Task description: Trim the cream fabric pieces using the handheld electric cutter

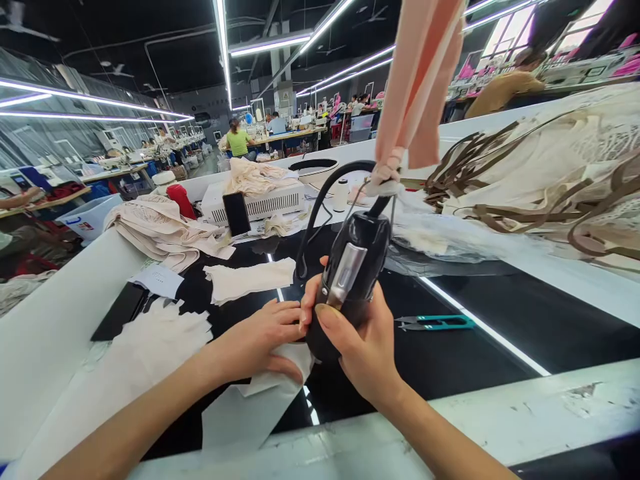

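My right hand [363,337] is wrapped round a black corded hand tool [357,267] with a shiny metal lever on its face. The thumb lies just below that lever, and the tool's lower end is down near the black work surface. A pink cloth strip [420,87] is tied at its top, next to the cord [320,193]. My left hand [255,340] lies with fingers stretched, its fingertips close beside the tool. Under its thumb is a pale cloth piece [280,373], which overlaps a white sheet [245,417]. What the tool's working end touches is hidden.
Teal thread snips [435,323] lie to the right. A cream cloth strip [250,279] and a fanned pale stack [155,340] lie left. Behind are a phone [237,213], a white vented box [260,203] and cloth piles. Brown-strapped garments [565,167] fill the right. People sit at sewing tables beyond.
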Tool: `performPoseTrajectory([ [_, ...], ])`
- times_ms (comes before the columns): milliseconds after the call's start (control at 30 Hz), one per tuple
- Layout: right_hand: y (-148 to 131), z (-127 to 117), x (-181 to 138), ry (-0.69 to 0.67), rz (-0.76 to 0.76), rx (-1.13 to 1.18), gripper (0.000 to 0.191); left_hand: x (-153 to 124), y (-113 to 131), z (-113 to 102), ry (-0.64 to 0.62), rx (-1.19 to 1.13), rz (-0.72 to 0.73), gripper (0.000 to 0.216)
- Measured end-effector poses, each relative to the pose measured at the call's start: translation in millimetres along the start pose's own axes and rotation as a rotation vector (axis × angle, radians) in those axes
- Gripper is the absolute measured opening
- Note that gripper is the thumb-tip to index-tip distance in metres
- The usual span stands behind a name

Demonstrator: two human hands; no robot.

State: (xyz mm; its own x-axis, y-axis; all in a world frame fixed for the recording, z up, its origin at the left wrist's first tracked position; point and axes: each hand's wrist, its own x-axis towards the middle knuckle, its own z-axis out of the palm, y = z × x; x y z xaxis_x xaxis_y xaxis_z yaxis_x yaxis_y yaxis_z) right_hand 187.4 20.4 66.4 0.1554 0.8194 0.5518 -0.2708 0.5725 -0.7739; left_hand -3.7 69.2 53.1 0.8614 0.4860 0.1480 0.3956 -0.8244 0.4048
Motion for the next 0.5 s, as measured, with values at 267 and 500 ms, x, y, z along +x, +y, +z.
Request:
performPoseTrajectory([
  [267, -10, -4, 10, 0.019, 0.071, 0.035, 0.032, -55, 33, 33, 0.228, 0.247, -0.141, 0.015],
  [500, -9, -1, 8, 0.008, 0.058, 0.021, 0.035, -64, 17, 24, 0.212, 0.235, 0.065, 0.038],
])
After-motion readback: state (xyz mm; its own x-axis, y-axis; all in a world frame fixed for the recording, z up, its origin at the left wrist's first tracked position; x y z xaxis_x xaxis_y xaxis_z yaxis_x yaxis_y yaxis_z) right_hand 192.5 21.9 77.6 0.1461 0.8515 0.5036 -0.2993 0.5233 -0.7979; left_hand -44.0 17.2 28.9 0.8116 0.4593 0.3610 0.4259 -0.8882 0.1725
